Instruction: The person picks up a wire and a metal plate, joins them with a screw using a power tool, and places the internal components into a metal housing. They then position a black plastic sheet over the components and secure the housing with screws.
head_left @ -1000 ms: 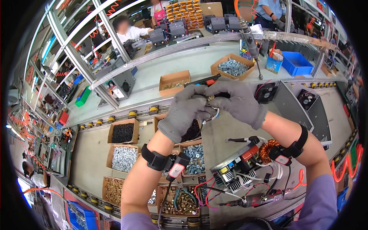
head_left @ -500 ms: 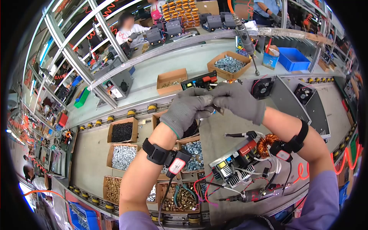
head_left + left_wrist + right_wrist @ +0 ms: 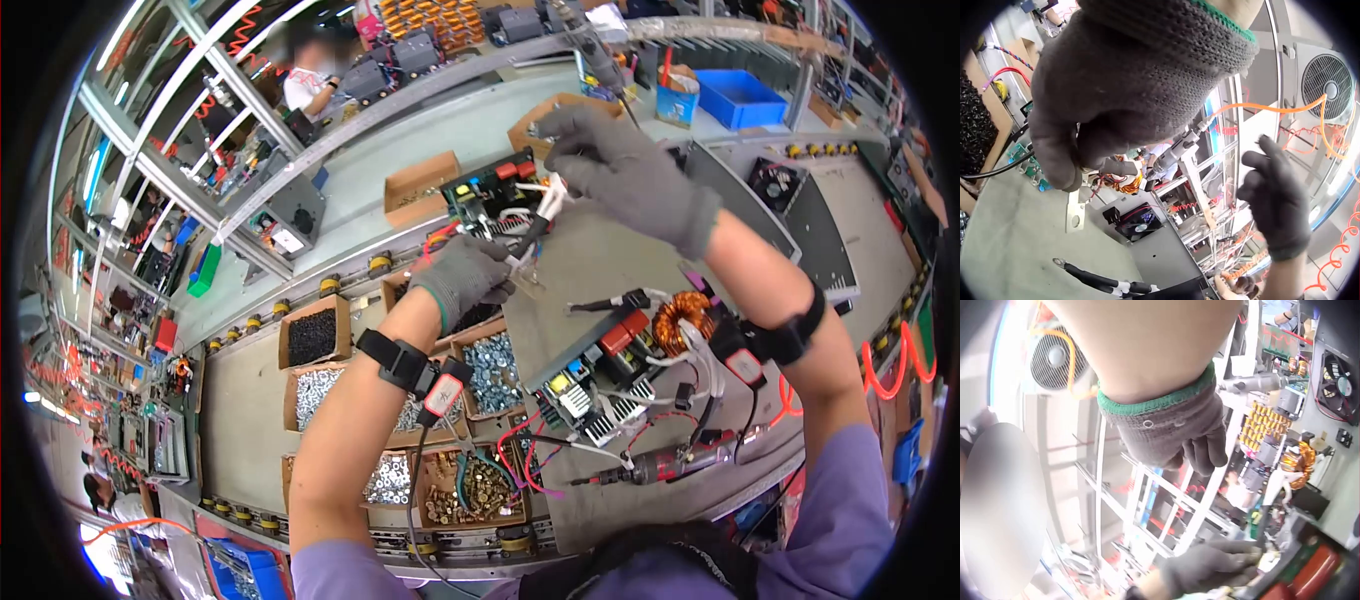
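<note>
Head view, from the left: a carton of black screws (image 3: 312,336) sits on the worktable (image 3: 240,430), with a carton of silver screws (image 3: 318,388) just beside it on the near side. Next comes the gloved left hand (image 3: 465,275), its thumb and fingers pinching a flat metal strip; in the left wrist view the strip (image 3: 1075,214) hangs below the fingertips, with a round hole near its lower end. Beyond that hand lies 1 circuit assembly (image 3: 495,185), and a black-and-white cable (image 3: 540,222) runs between it and the hand; whether glove and cable touch, I cannot tell. Nearer the person, teal-handled pliers (image 3: 462,482) lie in a carton of brass fittings (image 3: 485,492).

Further right, a 2nd circuit assembly (image 3: 595,375) rests on the worktable, a copper coil (image 3: 684,322) at its right end and a power driver (image 3: 665,464) on its near side. Above it in the view, well apart from the left hand, the gloved right hand (image 3: 640,180) is raised, its grip released and its fingers loosely bent around nothing visible. A blue bin (image 3: 740,98) and a black fan (image 3: 775,185) stand farthest right.
</note>
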The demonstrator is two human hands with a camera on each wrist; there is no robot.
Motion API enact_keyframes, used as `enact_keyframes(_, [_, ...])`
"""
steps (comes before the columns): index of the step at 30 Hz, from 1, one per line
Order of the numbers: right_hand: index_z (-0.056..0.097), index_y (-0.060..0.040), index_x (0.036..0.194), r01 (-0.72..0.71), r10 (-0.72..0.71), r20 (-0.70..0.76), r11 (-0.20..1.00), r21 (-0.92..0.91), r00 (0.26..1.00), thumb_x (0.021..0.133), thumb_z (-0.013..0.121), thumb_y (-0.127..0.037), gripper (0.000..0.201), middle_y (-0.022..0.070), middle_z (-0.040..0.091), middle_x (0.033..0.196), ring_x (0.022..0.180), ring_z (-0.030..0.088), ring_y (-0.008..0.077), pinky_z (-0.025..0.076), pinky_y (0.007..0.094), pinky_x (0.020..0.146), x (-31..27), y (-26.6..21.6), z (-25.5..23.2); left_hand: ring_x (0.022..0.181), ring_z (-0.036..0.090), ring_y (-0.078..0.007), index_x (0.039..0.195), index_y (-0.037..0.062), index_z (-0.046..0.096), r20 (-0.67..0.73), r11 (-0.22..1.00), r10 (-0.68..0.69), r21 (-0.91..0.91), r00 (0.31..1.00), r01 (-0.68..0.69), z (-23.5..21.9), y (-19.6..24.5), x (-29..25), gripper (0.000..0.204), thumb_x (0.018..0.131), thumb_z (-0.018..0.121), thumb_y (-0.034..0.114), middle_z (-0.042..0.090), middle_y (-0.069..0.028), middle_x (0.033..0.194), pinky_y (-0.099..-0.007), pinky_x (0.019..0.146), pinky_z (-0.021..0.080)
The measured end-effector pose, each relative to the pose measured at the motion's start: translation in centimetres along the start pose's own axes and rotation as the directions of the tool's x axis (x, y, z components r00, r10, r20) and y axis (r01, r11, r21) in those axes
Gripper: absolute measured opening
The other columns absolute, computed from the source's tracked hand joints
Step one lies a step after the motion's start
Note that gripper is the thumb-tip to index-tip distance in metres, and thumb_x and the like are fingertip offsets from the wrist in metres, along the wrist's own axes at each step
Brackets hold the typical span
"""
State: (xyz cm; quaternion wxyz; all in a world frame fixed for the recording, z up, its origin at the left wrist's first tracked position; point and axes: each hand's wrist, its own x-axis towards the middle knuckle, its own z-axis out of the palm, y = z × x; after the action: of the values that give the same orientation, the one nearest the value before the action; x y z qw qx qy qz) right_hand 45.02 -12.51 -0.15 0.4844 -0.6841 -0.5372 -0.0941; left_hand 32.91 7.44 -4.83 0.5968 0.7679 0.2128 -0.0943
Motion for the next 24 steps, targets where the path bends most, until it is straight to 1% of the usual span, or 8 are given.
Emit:
enact_keyframes(2, [0.054,-0.0053,0.114,0.063,-0.063,-0.010,0.998,0.011,0.998,0.087,0.059,-0.015,0.030,0.0142,0.063,0.093,0.077,0.063,0.0306,0.050,0.0377,0.069,-2.2,-5.4,-2.9,0.073,0.058,-0.0115,0.116,-0.0034,0.061,0.051,1.000,-0.021,0.023,0.998,0.020,0.0,-0.5,1.2,0.026,0.091,0.052,0.001,0.061,-0.0066,0.090,-0.0244,0.067,0.054])
enact_keyframes(4, [0.055,-0.0038,0.119,-0.041,0.076,0.194,0.983,-0.178,0.978,0.090,0.060,-0.011,0.031,0.0136,0.062,0.105,0.093,0.063,0.0164,0.052,0.0297,0.075,-5.8,-11.2,-6.1,0.073,0.059,-0.0112,0.121,0.0006,0.059,0.096,0.994,-0.023,0.107,0.995,0.013,0.2,-1.0,2.0,0.030,0.092,0.051,0.000,0.061,-0.0057,0.092,-0.0238,0.067,0.054])
enact_keyframes(5, [0.056,-0.0062,0.114,-0.021,0.109,0.314,0.963,-0.270,0.943,0.087,0.060,-0.016,0.029,0.0124,0.063,0.101,0.084,0.064,0.0228,0.051,0.0348,0.069,-8.8,-12.9,-5.8,0.075,0.064,-0.0137,0.128,0.0036,0.054,0.077,0.992,-0.051,0.118,0.996,0.042,0.6,-0.7,1.7,0.035,0.093,0.048,0.001,0.063,-0.0072,0.096,-0.0250,0.067,0.056])
enact_keyframes(8, [0.057,-0.0071,0.114,-0.107,0.197,0.768,0.980,-0.167,0.610,0.083,0.060,-0.023,0.035,0.0111,0.063,0.104,0.083,0.064,0.0271,0.051,0.0403,0.074,-17.7,-15.2,-4.3,0.079,0.067,-0.0163,0.129,0.0035,0.050,0.139,0.991,-0.083,0.114,0.987,0.067,1.3,0.2,0.9,0.035,0.095,0.047,0.003,0.064,-0.0105,0.099,-0.0273,0.067,0.058])
enact_keyframes(11, [0.055,-0.0036,0.120,0.064,0.267,0.687,0.907,-0.415,0.676,0.082,0.060,-0.028,0.045,0.0111,0.060,0.109,0.095,0.061,0.0270,0.047,0.0441,0.090,-25.3,-14.7,-1.7,0.080,0.068,-0.0163,0.124,0.0033,0.051,0.163,0.992,-0.081,0.109,0.983,0.063,2.4,0.4,0.6,0.028,0.097,0.046,0.006,0.065,-0.0119,0.100,-0.0289,0.067,0.059])
enact_keyframes(13, [0.053,-0.0015,0.123,0.208,0.308,0.545,0.693,-0.690,0.780,0.080,0.063,-0.032,0.054,0.0111,0.058,0.112,0.104,0.057,0.0255,0.039,0.0481,0.100,-27.0,-14.3,-0.6,0.080,0.068,-0.0155,0.121,0.0029,0.052,0.152,0.995,-0.068,0.081,0.986,0.056,3.3,0.6,0.1,0.024,0.098,0.046,0.007,0.065,-0.0106,0.099,-0.0290,0.068,0.059])
enact_keyframes(18, [0.058,-0.0054,0.115,-0.005,0.467,0.318,0.570,-0.822,0.825,0.073,0.070,-0.039,0.054,0.0090,0.059,0.101,0.100,0.055,0.0239,0.037,0.0485,0.100,-28.1,-12.3,-0.1,0.086,0.067,-0.0193,0.121,0.0015,0.051,0.160,0.997,0.022,-0.080,0.987,-0.009,3.0,-0.6,-0.3,0.025,0.097,0.046,0.006,0.063,-0.0130,0.103,-0.0310,0.073,0.059])
enact_keyframes(24, [0.062,-0.0092,0.101,-0.152,0.654,0.490,0.675,-0.722,0.577,0.070,0.073,-0.046,0.050,0.0108,0.063,0.089,0.098,0.058,0.0271,0.046,0.0428,0.086,-29.0,-12.1,-1.5,0.092,0.067,-0.0272,0.118,-0.0018,0.052,0.115,0.960,0.123,-0.265,0.986,-0.089,4.0,-3.1,1.5,0.024,0.096,0.047,0.004,0.061,-0.0179,0.107,-0.0325,0.076,0.059])
